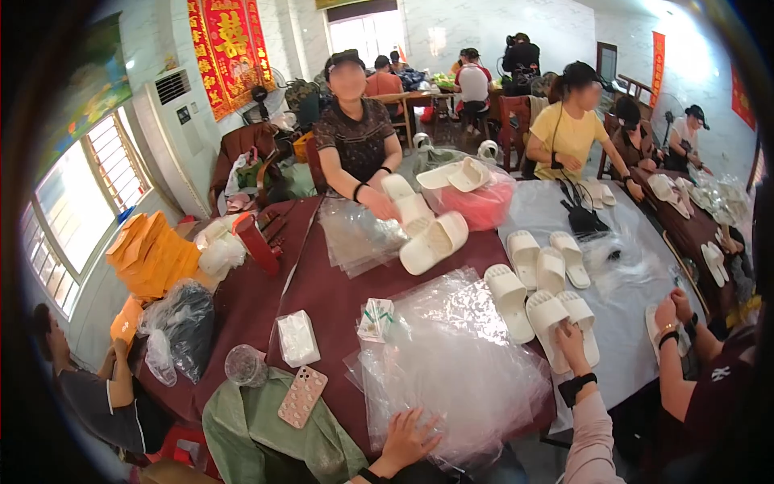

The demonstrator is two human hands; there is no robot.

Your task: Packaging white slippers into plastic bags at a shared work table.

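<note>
My left hand (407,440) lies flat with fingers spread on the near edge of a stack of clear plastic bags (451,363) on the dark red table (339,290). My right hand (571,337), in a pink sleeve with a black wristband, reaches forward. It grips the near end of a white slipper (547,313), which lies beside its twin (584,319). More white slippers (548,262) lie just beyond, on a sheet of clear plastic.
A person across the table handles white slippers (431,242) beside more bags (355,238). Another person's hands (673,310) work at my right. A patterned phone (302,395), green garment (266,427), tissue pack (297,337), small carton (375,319) and plastic cup (244,365) lie at my left.
</note>
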